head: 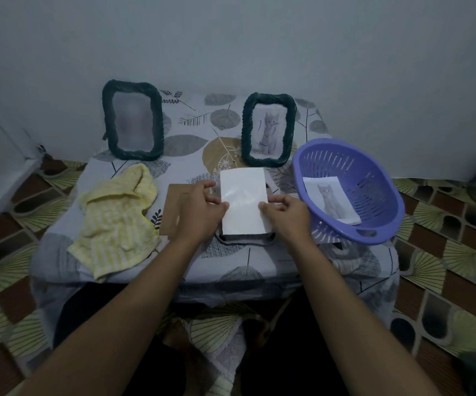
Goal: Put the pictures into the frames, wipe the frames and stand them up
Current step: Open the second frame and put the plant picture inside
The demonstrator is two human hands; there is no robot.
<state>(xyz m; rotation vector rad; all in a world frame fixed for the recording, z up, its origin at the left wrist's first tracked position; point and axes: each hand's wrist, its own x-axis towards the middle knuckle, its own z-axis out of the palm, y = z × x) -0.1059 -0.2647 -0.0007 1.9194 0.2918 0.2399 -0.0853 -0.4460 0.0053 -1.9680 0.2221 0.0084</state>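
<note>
Landmark: flat frame (245, 238), dark rim, lying on the table (231, 261) at the near centre, mostly covered
White sheet (244, 200): blank side up, directly over the flat frame, long side running away from the person; whether it touches the frame cannot be told
Left hand (199, 208): fingers and thumb pinch the sheet's left edge, just left of the flat frame
Right hand (286, 214): fingers curled, pinching the sheet's right edge, just right of the flat frame
Backing board (172, 208): brown, flat on the table, immediately left of the flat frame, partly under the left hand
Yellow cloth (117, 218): crumpled, further left of the flat frame, beyond the board
Left standing frame (134, 154): upright, behind and left of the flat frame, picture inside blurred
Right standing frame (265, 162): upright, directly behind the flat frame, holding a cat picture (268, 130)
Purple basket (374, 178): right of the flat frame, tilted on the table edge
Loose cat print (331, 200): lying inside the basket, right of the flat frame
</note>
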